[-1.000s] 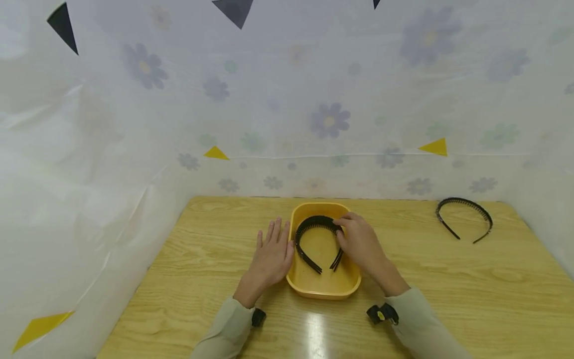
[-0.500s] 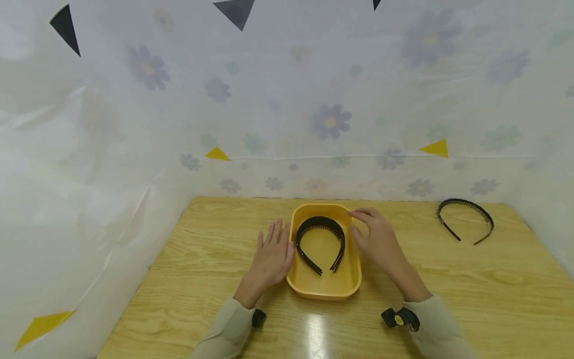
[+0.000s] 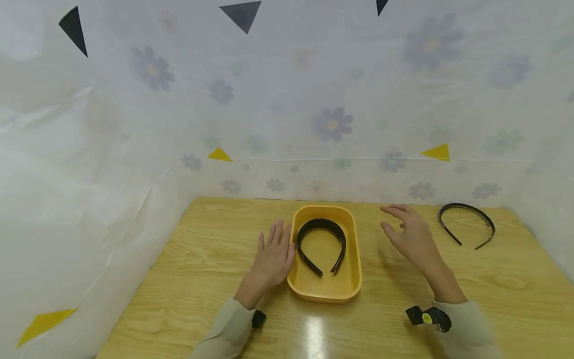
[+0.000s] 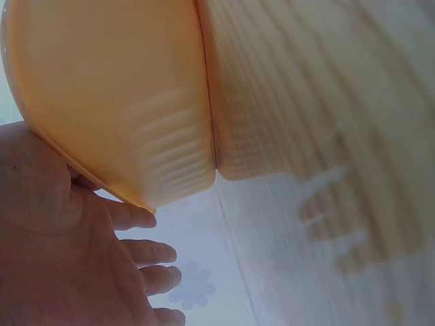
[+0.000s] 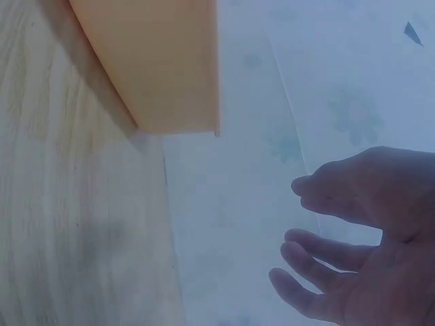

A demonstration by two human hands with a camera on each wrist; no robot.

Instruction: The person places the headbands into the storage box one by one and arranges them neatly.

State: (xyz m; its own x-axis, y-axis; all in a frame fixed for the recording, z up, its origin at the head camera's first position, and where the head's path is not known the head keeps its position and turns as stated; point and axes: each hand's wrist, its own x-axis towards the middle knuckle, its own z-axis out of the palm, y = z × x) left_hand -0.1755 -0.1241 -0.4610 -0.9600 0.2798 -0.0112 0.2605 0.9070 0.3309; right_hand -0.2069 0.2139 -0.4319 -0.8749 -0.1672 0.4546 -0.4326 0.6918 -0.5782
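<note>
In the head view a yellow plastic basin [image 3: 325, 295] stands mid-table with black toothed headbands [image 3: 320, 224] stacked inside, their ends toward the person. My left hand [image 3: 271, 257] rests against the basin's left side, fingers straight; the left wrist view shows its fingers [image 4: 153, 252] by the basin's rim [image 4: 88, 178]. My right hand [image 3: 414, 239] hovers over the table between the basin and a single black headband [image 3: 466, 205] lying at the far right. It holds nothing, thumb and fingers apart; in the right wrist view the right hand [image 5: 360, 238] is well clear of the basin wall [image 5: 156, 68].
A wood-grain table [image 3: 215, 279] lies under everything. White flower-patterned sheeting [image 3: 287, 109] closes off the back and sides, with yellow and dark triangles on it. Black camera straps [image 3: 428, 318] sit on the wrists.
My right hand has let go of the headband in the basin and moved right, out past the rim toward the lone headband. The left hand has stayed at the basin's side.
</note>
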